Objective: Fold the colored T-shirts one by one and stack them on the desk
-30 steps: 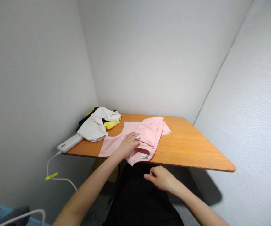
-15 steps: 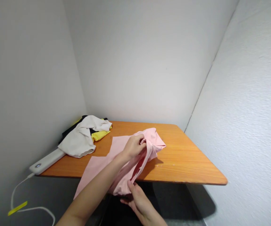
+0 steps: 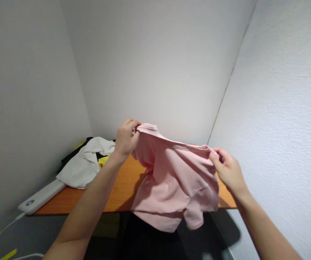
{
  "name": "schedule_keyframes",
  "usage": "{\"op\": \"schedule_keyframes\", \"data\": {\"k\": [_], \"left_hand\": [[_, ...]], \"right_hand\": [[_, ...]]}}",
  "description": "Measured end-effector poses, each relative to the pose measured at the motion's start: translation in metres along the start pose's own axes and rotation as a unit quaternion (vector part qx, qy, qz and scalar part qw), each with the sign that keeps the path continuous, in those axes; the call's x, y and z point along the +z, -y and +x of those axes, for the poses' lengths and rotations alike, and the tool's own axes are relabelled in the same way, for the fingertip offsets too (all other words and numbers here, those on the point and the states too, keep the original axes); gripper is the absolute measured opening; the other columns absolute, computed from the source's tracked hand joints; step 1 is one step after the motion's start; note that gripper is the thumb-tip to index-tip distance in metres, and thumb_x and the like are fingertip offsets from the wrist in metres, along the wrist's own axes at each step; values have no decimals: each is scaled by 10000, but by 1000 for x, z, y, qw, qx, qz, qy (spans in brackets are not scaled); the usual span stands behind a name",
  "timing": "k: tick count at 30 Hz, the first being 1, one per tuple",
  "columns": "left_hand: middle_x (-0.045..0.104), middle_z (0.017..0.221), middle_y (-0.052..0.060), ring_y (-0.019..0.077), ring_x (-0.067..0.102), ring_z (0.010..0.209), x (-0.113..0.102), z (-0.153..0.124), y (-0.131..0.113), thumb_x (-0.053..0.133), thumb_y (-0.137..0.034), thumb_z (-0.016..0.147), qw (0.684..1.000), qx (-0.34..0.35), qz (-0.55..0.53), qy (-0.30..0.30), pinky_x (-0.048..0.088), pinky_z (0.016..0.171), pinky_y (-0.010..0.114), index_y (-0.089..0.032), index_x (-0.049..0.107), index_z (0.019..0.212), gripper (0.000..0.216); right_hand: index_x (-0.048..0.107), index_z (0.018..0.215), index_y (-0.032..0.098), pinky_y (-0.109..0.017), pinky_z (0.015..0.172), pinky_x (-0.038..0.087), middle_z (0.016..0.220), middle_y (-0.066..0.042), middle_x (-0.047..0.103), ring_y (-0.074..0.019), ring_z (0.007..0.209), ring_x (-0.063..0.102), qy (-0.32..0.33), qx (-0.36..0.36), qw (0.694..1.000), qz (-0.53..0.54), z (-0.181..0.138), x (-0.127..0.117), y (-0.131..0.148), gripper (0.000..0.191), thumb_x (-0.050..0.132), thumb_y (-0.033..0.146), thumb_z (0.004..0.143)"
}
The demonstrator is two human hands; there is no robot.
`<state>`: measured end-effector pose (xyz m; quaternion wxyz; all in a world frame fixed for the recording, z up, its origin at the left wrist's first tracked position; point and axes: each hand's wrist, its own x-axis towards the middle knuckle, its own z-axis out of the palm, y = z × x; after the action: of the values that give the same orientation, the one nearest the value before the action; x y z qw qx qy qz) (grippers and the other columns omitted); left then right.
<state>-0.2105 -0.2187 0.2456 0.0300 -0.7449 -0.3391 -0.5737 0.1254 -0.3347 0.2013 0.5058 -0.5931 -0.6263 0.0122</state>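
A pink T-shirt (image 3: 169, 180) hangs between my two hands above the front of the table, its long finished edge stretched along the top. My left hand (image 3: 127, 139) pinches the upper left end of that edge. Lower on the right, my right hand (image 3: 227, 168) grips the other end between thumb and fingers. The cloth drapes in folds past the table's front edge, and a short sleeve dangles at the lower right. Part of the tabletop behind the shirt is hidden.
A heap of clothes lies on the left of the wooden table (image 3: 123, 187): a white garment (image 3: 86, 164) over black and yellow ones. Beside it, a long white device (image 3: 42, 196) with a cable overhangs the front left corner. Walls stand left, behind and right.
Both hands have moved up and apart, the right one far to the right. The pink T-shirt, earlier lying mostly on the table, is now lifted and stretched between them.
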Motion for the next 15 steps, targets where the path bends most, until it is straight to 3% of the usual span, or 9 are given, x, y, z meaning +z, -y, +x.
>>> {"op": "schedule_keyframes", "data": {"k": [4,9,12,15], "left_hand": [[589,847,18,151,525,835,-29,44,-14,538,-170,810,998,32,-2,-60,408,762,244,-163,581,786,50],[428,654,-46,99,433,653,-61,84,-33,543,-376,893,996,-10,-81,-44,351,625,197,-166,503,738,265],[468,668,-31,99,446,629,-75,91,-36,556,-540,863,991,-24,-130,11,351,566,193,-163,520,744,397],[498,648,-26,93,448,568,-90,88,-31,632,-624,770,985,-59,-147,71,331,494,186,-163,549,764,468]], "right_hand": [[611,776,185,-245,562,328,617,-9,564,-147,582,506,-115,-155,971,-138,68,-45,57,318,462,418,934],[468,720,202,-261,553,262,583,1,479,-126,534,410,-208,-249,915,-238,125,-80,115,267,437,321,958],[409,748,221,-268,559,252,577,22,420,-123,518,367,-198,-266,904,-270,139,-89,129,251,425,343,967],[397,809,238,-255,543,272,564,46,409,-125,503,388,-128,-266,920,-259,141,-93,125,337,565,522,876]]}}
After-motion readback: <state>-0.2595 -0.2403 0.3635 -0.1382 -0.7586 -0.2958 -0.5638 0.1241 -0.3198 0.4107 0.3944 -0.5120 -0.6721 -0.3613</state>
